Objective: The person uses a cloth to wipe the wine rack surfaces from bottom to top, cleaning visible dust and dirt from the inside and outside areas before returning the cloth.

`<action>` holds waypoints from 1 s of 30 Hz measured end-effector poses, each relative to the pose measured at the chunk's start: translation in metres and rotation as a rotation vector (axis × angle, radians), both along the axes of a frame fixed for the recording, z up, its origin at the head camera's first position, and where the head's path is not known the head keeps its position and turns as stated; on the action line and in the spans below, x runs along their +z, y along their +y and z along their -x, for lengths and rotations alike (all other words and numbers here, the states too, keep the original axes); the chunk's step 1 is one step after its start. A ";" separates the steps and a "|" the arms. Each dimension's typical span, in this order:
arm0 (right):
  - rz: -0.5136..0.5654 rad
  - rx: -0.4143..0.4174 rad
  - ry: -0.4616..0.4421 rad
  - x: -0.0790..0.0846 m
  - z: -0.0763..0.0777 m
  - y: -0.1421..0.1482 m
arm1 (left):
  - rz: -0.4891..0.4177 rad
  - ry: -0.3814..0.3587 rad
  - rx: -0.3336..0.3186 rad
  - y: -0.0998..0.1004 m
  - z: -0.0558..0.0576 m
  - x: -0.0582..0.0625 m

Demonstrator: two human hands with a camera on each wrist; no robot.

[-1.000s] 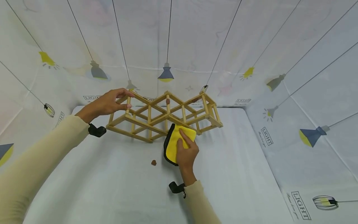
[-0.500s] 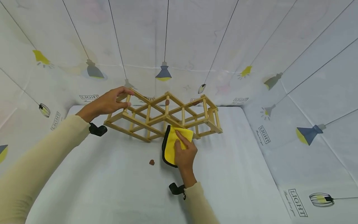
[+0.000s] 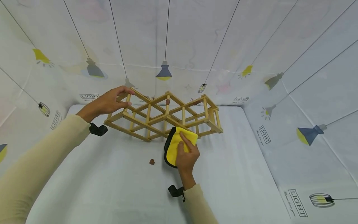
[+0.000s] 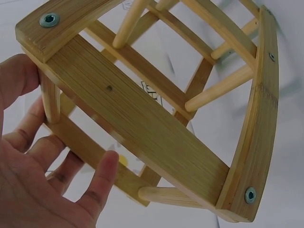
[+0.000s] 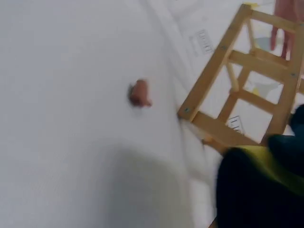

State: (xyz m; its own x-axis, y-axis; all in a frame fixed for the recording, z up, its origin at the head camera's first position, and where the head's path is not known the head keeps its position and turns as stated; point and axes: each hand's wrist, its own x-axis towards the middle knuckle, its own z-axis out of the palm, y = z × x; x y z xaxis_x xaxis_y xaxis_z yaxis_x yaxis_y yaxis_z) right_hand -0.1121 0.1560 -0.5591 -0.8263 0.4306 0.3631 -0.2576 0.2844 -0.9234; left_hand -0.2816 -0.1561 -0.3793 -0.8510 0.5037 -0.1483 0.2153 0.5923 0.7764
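Note:
A light wooden lattice rack [image 3: 183,115] of crossed slats and round dowels stands over the white tabletop. At its upper left end, my left hand [image 3: 107,102] grips a corner dowel between thumb and fingers; the left wrist view shows the end slat [image 4: 142,123] close by. My right hand [image 3: 186,157] pinches a folded yellow cloth [image 3: 172,149] with black edging, its top against the rack's lower front rail. Brown patches mark the rack, one on a middle dowel [image 3: 167,102], another on an upper right slat [image 3: 197,102]. The cloth appears dark and blurred in the right wrist view.
A small brown lump [image 3: 152,161] lies on the white tabletop [image 3: 112,186], left of the cloth. Behind and beside the table hang white sheets [image 3: 190,37] printed with lamps. Black wrist cameras [image 3: 98,129] sit on both wrists.
The right hand and cloth shift slightly left, then back right along the lower rail. The left hand keeps its hold on the rack's corner. The whole head view drifts a little.

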 end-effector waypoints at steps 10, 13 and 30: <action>-0.061 0.089 -0.065 0.006 -0.011 -0.001 | -0.015 0.001 -0.016 0.000 0.000 -0.002; -0.043 0.038 0.160 0.026 -0.010 -0.001 | -0.022 -0.004 -0.009 -0.001 0.000 0.000; 0.026 -0.272 -0.069 0.001 -0.014 0.048 | 0.001 0.003 -0.008 0.000 0.001 -0.001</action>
State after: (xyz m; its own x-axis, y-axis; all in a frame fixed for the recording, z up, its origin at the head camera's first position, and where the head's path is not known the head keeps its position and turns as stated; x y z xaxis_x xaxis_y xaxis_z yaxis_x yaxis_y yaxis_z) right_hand -0.0979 0.2039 -0.5582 -0.7016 0.6481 0.2962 -0.1114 0.3108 -0.9439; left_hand -0.2826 -0.1559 -0.3799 -0.8474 0.5105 -0.1461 0.2226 0.5913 0.7751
